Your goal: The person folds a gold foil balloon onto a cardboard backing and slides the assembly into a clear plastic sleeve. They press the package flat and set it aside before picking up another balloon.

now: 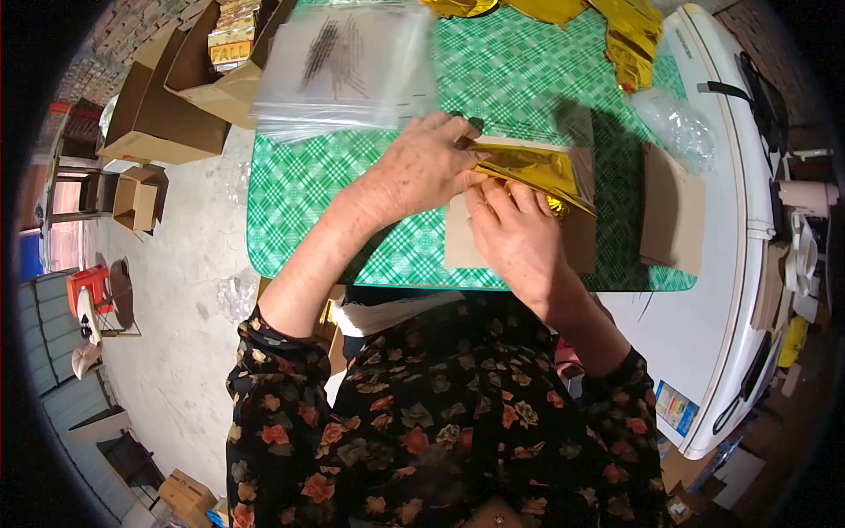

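Note:
A folded strip of shiny gold foil [532, 167] lies across a flat piece of brown cardboard [576, 251] on the table. My left hand [431, 167] grips the foil's left end, its thumb and fingers closed together there. From the near side, my right hand [521, 242] has its bent fingers on the foil's lower edge, closed on it. Part of the cardboard and the foil's left tip are hidden under my hands.
The table [378, 255] has a green checked cover. Clear plastic bags [352, 70] are stacked at the back left, with more gold foil [629, 40] at the back right. Another cardboard piece [673, 211] lies right, near a white appliance [739, 176]. Open boxes [163, 106] stand left.

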`<action>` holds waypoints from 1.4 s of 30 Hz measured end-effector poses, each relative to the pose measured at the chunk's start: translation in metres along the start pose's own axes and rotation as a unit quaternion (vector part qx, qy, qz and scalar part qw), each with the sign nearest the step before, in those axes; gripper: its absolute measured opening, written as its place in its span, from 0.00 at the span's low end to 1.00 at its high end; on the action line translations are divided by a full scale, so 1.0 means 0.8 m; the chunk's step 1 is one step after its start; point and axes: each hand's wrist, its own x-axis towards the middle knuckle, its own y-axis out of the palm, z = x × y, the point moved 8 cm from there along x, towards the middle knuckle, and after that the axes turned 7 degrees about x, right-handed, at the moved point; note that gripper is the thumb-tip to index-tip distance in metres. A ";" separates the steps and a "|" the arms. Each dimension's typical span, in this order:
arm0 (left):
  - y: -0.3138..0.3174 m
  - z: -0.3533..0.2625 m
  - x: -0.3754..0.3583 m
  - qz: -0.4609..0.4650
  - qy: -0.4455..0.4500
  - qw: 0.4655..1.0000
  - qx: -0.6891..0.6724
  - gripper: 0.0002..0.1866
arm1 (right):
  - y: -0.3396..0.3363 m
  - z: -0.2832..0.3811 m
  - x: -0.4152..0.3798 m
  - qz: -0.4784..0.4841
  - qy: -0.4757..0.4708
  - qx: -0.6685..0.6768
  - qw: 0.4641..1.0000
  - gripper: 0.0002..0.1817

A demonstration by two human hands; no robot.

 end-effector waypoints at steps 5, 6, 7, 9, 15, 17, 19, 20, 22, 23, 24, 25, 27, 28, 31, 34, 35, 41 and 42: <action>-0.002 -0.004 -0.001 -0.026 0.013 1.000 -0.007 0.19 | 0.001 -0.006 -0.006 0.004 0.007 0.035 0.999 0.20; -0.002 -0.004 0.000 -0.028 0.014 0.999 -0.014 0.20 | -0.003 -0.008 -0.010 0.009 0.009 0.053 0.999 0.21; -0.001 -0.005 0.000 -0.030 0.015 0.999 -0.010 0.20 | -0.008 -0.009 -0.014 0.014 0.010 0.071 0.997 0.21; -0.001 -0.006 -0.002 -0.034 0.016 0.999 -0.003 0.22 | -0.031 -0.011 -0.024 0.009 0.022 0.127 0.992 0.22; -0.003 -0.007 0.001 -0.025 0.018 1.000 -0.006 0.23 | -0.045 -0.026 -0.066 0.057 0.049 0.098 0.992 0.25; -0.004 -0.008 0.000 -0.025 0.017 1.000 -0.003 0.23 | -0.042 -0.027 -0.071 0.057 0.047 0.100 0.992 0.24; -0.004 -0.009 0.000 -0.025 0.016 1.000 -0.001 0.23 | -0.037 -0.029 -0.072 0.040 0.035 0.116 0.992 0.24; -0.004 -0.009 0.000 -0.025 0.015 1.000 -0.001 0.23 | -0.037 -0.029 -0.071 0.040 0.029 0.117 0.992 0.23; -0.003 -0.008 -0.002 -0.026 0.015 1.000 -0.005 0.22 | -0.039 -0.029 -0.067 0.040 0.015 0.119 0.992 0.21; -0.003 -0.007 -0.002 -0.027 0.016 0.999 -0.009 0.22 | -0.037 -0.032 -0.066 0.033 0.024 0.117 0.992 0.20; -0.003 -0.007 -0.002 -0.028 0.018 0.999 -0.013 0.22 | -0.035 -0.035 -0.065 0.027 0.034 0.114 0.993 0.19; -0.003 -0.007 -0.002 -0.029 0.019 0.999 -0.014 0.22 | -0.034 -0.038 -0.064 0.020 0.043 0.111 0.993 0.18; -0.004 -0.007 -0.003 -0.032 0.020 0.999 -0.015 0.21 | -0.034 -0.039 -0.064 0.019 0.052 0.115 0.992 0.17; -0.004 -0.006 -0.004 -0.029 0.020 0.999 -0.015 0.21 | -0.034 -0.038 -0.063 0.018 0.057 0.118 0.991 0.16; -0.004 -0.007 -0.003 -0.023 0.018 0.999 -0.015 0.21 | -0.048 -0.027 -0.054 0.040 0.068 0.129 0.989 0.17; -0.003 -0.008 -0.003 -0.018 0.014 1.000 -0.012 0.20 | -0.038 -0.032 -0.067 0.060 0.073 0.093 0.991 0.19; -0.003 -0.008 -0.003 -0.013 0.013 1.000 -0.010 0.20 | -0.036 -0.034 -0.068 0.067 0.076 0.101 0.990 0.19; -0.002 -0.008 -0.003 -0.007 0.010 1.000 -0.007 0.20 | -0.038 -0.035 -0.048 0.092 0.058 0.102 0.989 0.11; -0.001 -0.008 -0.003 -0.004 0.007 1.000 -0.006 0.20 | -0.035 -0.037 -0.048 0.111 0.062 0.099 0.987 0.13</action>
